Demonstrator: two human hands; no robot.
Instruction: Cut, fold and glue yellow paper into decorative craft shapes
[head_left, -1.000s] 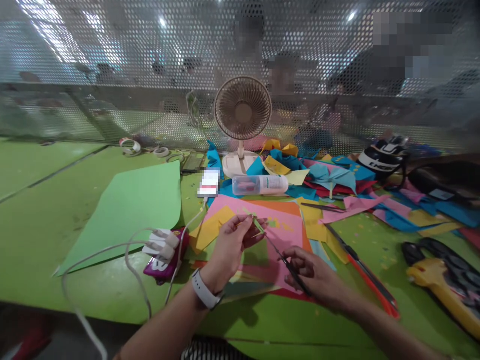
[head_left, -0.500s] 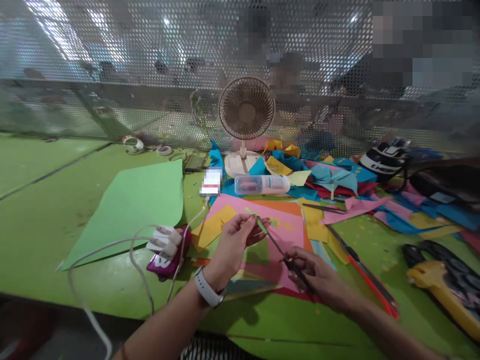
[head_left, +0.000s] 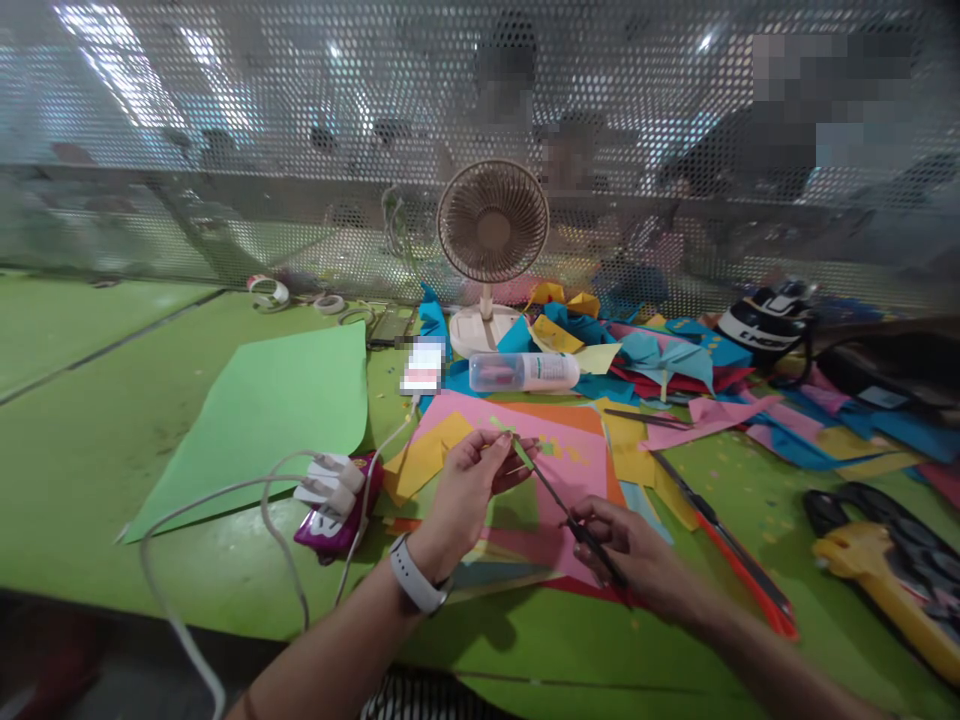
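Above the pink paper (head_left: 574, 485), my left hand (head_left: 480, 475) pinches a narrow green paper strip (head_left: 523, 453) between thumb and fingers. A white-banded watch (head_left: 418, 575) is on that wrist. My right hand (head_left: 626, 550) is closed around the dark handle of what look like slim scissors (head_left: 556, 497). Their long thin blades point up and left, and the tip meets the lower end of the strip. Whether the blades are parted is too small to tell. Small yellow and green paper bits (head_left: 566, 450) lie on the pink sheet behind my fingers.
A fan (head_left: 493, 225) stands before a perforated metal screen, with a bottle (head_left: 525, 371) lying nearby. Paper scraps (head_left: 660, 355) spread rightward. An orange-and-black cutter (head_left: 739, 565) lies right of my right hand. Left are a green sheet (head_left: 277, 410), plugs (head_left: 328, 485) and looping cables.
Both hands stay nearly in place, still holding the strip and the scissors. The fingers of my right hand have shifted slightly on the handle. The view has tilted up a little.
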